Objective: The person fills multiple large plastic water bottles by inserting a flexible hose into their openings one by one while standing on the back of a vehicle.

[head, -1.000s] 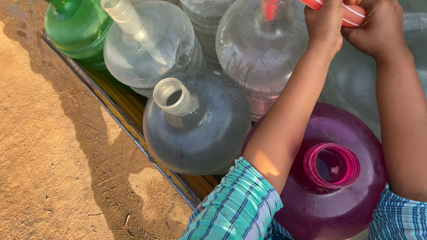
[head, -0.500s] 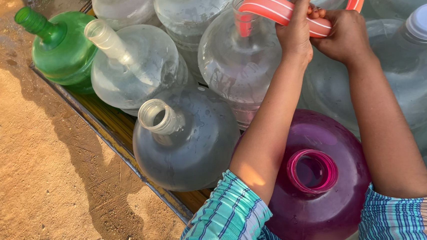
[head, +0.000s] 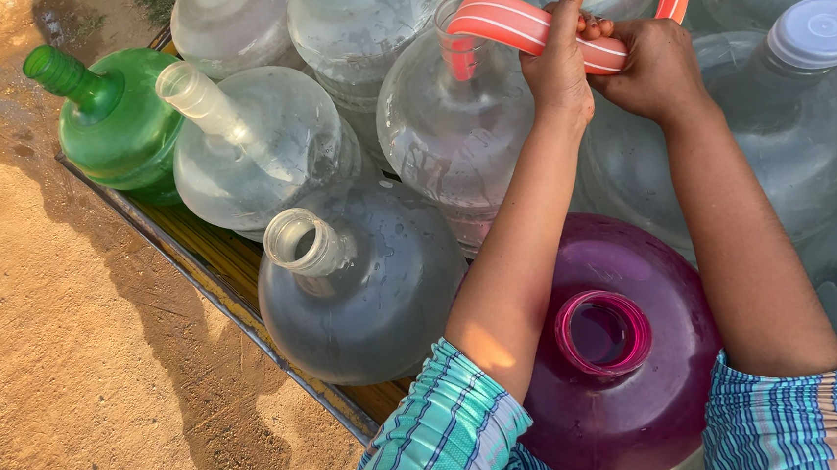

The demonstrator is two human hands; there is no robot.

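Many big water jugs crowd the cart bed [head: 235,277] in front of you, packed shoulder to shoulder so none can tip, with bare dirt ground [head: 64,368] on your left. Largest near you is the purple jug [head: 645,386], open-mouthed and upright between your forearms; both arms reach across it. Just beside it on the left, a grey clear jug [head: 374,297] leans with its open neck tilted outward, and beyond that another clear jug [head: 265,148] and a green jug [head: 121,118] lean the same way against the cart's edge. A capped jug [head: 804,129] stands to your right.

You hold the red-and-white striped hose [head: 522,27] over the clear jug [head: 456,134] in the middle, its end dipped into that jug's open neck. Your left hand [head: 559,63] is wrapped tightly round the hose, thumb raised along it; your right hand [head: 657,66] is clenched on it just beside, so the two fists touch, seemingly to bend and steady it. The hose then curves up out of view.
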